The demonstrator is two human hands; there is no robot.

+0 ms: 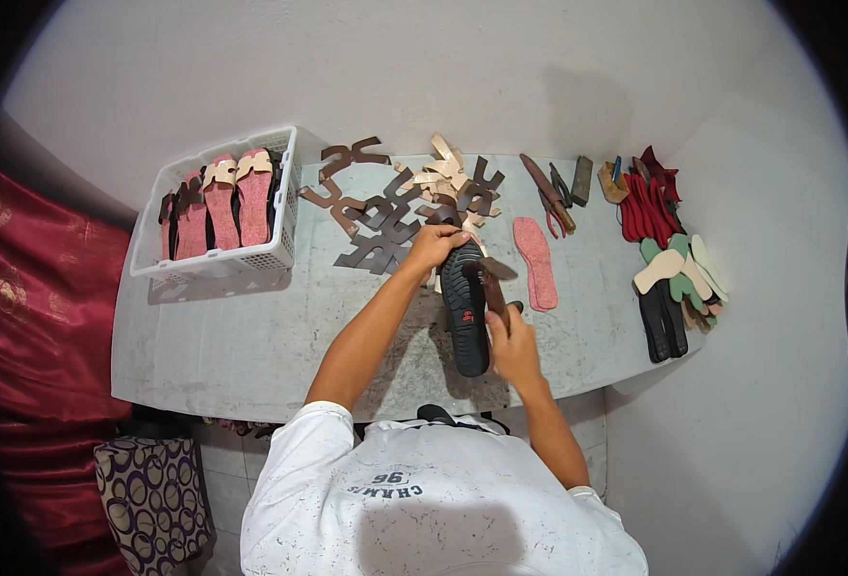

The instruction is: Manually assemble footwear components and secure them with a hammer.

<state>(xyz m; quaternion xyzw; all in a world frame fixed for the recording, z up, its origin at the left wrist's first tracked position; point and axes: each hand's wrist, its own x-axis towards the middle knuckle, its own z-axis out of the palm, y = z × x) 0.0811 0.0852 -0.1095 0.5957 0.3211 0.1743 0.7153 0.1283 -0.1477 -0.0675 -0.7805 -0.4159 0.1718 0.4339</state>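
Note:
A black sandal (465,312) is held sole up over the middle of the table, its ridged tread showing a small red mark. My left hand (434,247) is closed round its far end, beside a beige strap piece partly hidden there. In my right hand (513,350), the fingers are wrapped round a hammer (494,288). Its dark head lies over the right side of the sole; whether they touch I cannot tell. To the right of the hammer rest pink insoles (535,261).
A white basket (290,206) of pink-topped sandals stands at the left. Brown strap pieces (386,216) and beige ones (443,168) are scattered behind my left hand. Pincers (555,219) lie at the back right, near red straps (643,216) and black soles (661,326).

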